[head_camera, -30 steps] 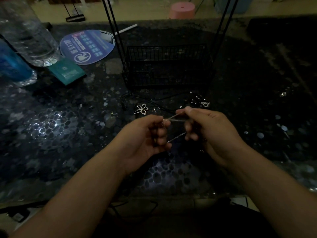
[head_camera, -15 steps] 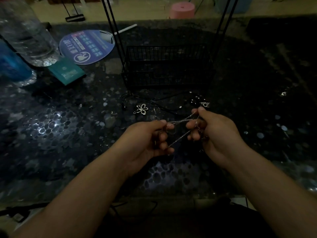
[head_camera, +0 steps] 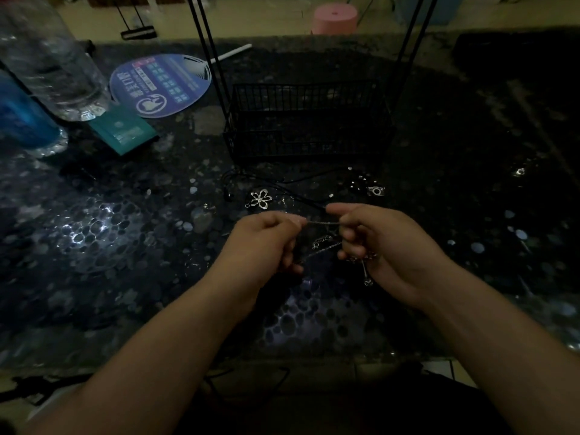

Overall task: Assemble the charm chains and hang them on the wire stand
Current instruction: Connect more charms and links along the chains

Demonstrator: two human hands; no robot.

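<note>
A thin silver chain (head_camera: 323,223) stretches between my two hands above the dark table. My left hand (head_camera: 266,243) pinches one end and my right hand (head_camera: 379,243) pinches the other, with more chain looping below and a small end piece (head_camera: 367,281) dangling under the right hand. A silver flower charm (head_camera: 260,199) and a small camera charm (head_camera: 376,190) lie on the table beyond my hands, beside black cords (head_camera: 282,182). The black wire stand (head_camera: 309,120) with its basket base rises behind them.
At the far left stand a clear plastic bottle (head_camera: 53,64) and a blue bottle (head_camera: 22,120), with a teal card (head_camera: 124,131) and a round blue fan (head_camera: 161,84) near them. Another small charm (head_camera: 519,171) lies at the right. A pink stool (head_camera: 335,18) is past the table.
My hands first drew apart, then dropped a little toward me, and the chain is now pulled level and taut between them. The dangling end now shows below the right hand.
</note>
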